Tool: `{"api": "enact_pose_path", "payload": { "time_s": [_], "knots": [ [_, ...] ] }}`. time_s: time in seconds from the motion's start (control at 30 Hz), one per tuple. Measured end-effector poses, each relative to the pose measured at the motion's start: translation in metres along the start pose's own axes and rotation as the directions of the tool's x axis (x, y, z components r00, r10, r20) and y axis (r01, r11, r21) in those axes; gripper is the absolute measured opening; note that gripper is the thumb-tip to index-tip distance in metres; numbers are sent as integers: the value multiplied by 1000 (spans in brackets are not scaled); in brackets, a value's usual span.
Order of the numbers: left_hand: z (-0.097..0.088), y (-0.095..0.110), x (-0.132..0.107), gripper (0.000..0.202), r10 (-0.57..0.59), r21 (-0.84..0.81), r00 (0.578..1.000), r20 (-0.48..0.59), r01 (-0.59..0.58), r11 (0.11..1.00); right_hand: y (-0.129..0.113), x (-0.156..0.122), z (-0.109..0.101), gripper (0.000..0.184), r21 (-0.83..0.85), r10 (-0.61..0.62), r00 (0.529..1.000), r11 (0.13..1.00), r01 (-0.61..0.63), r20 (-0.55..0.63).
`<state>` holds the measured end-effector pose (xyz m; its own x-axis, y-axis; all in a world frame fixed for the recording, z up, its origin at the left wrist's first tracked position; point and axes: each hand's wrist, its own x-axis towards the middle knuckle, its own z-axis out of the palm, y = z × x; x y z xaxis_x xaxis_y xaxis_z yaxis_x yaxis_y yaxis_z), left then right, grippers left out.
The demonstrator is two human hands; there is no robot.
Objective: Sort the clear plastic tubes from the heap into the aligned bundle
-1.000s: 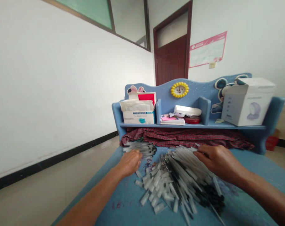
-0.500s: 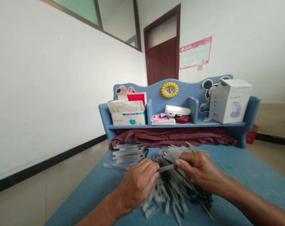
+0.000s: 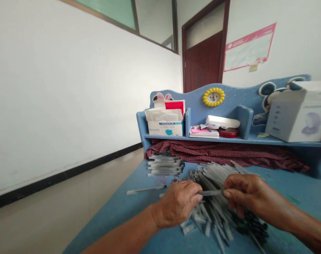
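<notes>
My left hand [image 3: 178, 204] is closed on one end of a translucent pen [image 3: 212, 193]. The fingertips of my right hand [image 3: 246, 194] pinch its other end. The pen lies nearly level between both hands, above a loose heap of similar pens and clear caps [image 3: 215, 215]. To the left of my left hand, a single pen [image 3: 146, 189] with a dark tip rests on the blue desk [image 3: 118, 218]. Behind it is a neat row of pens [image 3: 164, 165], their dark ends pointing right. A short pale end shows beside my left hand; whose it is I cannot tell.
A blue shelf [image 3: 215, 138] rises at the desk's back, holding a mask box [image 3: 164, 127], papers [image 3: 204, 133], a red round tin [image 3: 228, 133] and a large white box [image 3: 299, 113]. Red checked cloth [image 3: 218, 153] is bunched beneath. A white wall stands left.
The view has swung left, so everything sits further right in it. The single pen on the left, partly hidden by my left hand before, now shows whole. Both hands still hold a pen between them.
</notes>
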<state>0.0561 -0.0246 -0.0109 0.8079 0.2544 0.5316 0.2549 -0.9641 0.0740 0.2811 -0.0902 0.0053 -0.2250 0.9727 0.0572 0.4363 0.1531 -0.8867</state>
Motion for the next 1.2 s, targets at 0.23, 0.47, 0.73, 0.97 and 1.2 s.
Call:
{"api": "enact_pose_path", "payload": {
  "time_s": [0.23,0.47,0.73,0.97,1.2],
  "knots": [
    [-3,-1,0,19,35,51,999,-2,-35,998,-1,0,-2,33,-78,15,1000,997,-14,16],
    [-9,4,2,22,-14,8,1000,3,14,1000,-2,1,-5,28,83,-32,998,996,27,56],
    [-11,4,3,19,-93,-109,995,23,95,990,-5,0,-6,31,-4,-65,998,998,66,8],
    [-7,2,1,17,-65,-55,998,3,65,996,-7,1,-1,20,24,-33,999,999,33,-2],
    [-8,-2,0,15,-56,-35,998,-23,55,998,-6,3,1,36,-131,-19,997,991,9,-78]
  ]
}}
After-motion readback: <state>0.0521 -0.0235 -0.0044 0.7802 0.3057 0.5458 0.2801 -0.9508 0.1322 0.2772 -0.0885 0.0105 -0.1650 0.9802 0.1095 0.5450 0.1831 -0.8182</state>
